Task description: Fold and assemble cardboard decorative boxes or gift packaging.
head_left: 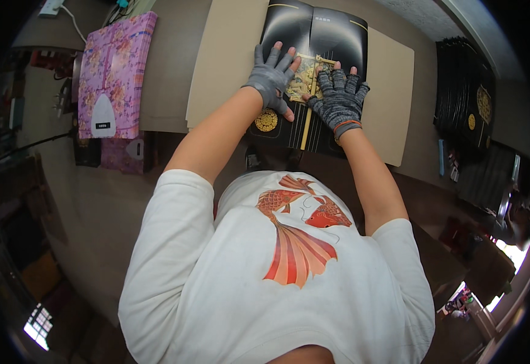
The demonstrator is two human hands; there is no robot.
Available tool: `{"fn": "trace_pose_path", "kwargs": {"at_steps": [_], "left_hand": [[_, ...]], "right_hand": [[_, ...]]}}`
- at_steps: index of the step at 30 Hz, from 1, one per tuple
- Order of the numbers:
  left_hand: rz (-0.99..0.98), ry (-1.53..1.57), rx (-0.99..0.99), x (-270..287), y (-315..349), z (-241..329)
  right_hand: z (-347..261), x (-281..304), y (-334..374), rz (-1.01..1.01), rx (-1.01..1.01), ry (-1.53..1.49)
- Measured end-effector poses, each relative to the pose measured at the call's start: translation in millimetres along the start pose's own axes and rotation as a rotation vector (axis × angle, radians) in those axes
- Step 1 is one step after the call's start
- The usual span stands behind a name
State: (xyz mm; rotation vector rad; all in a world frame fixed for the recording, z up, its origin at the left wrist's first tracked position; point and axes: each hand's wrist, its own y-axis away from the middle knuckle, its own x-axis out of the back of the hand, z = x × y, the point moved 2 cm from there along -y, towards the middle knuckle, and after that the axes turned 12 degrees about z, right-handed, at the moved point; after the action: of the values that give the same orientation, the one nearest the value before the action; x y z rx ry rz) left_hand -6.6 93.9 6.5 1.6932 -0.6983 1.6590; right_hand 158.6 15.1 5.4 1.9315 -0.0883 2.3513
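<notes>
A glossy black printed sheet (341,42) with gold ornaments and a crease down its middle lies on a beige board (392,91). Flat on its left half rests my left hand (270,80), in a grey fingerless glove with the fingers spread. My right hand (340,100), in a dark knitted fingerless glove, lies spread on the right half. Between the hands shows a gold patterned panel (302,79) with a yellow strip running down toward me. A round gold emblem (266,120) sits below my left hand. Both palms cover parts of the sheet.
To the left lies a stack of pink-purple floral folded pieces (116,67) with a white tab. A white cable (74,21) runs behind it. At the right stands a pile of black pieces with gold print (465,97). The brown table edge bends below the board.
</notes>
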Motion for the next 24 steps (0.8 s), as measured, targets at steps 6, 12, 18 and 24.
{"fn": "trace_pose_path", "kwargs": {"at_steps": [6,12,18,24], "left_hand": [[0.002,0.012,-0.003,0.0,-1.4,-0.9],[-0.001,-0.017,0.017,21.3,-21.4,-0.6],[0.235,-0.053,0.092,-6.9,-80.4,-34.8],[0.404,-0.036,0.224,-38.8,-91.2,-57.4]], "right_hand": [[-2.1,1.2,-1.9,-0.020,0.002,-0.003],[-0.5,1.3,-4.5,-0.054,-0.013,-0.018],[0.7,-1.0,-5.0,-0.106,-0.003,-0.068],[0.4,-0.7,-7.6,-0.162,-0.009,-0.084]]}}
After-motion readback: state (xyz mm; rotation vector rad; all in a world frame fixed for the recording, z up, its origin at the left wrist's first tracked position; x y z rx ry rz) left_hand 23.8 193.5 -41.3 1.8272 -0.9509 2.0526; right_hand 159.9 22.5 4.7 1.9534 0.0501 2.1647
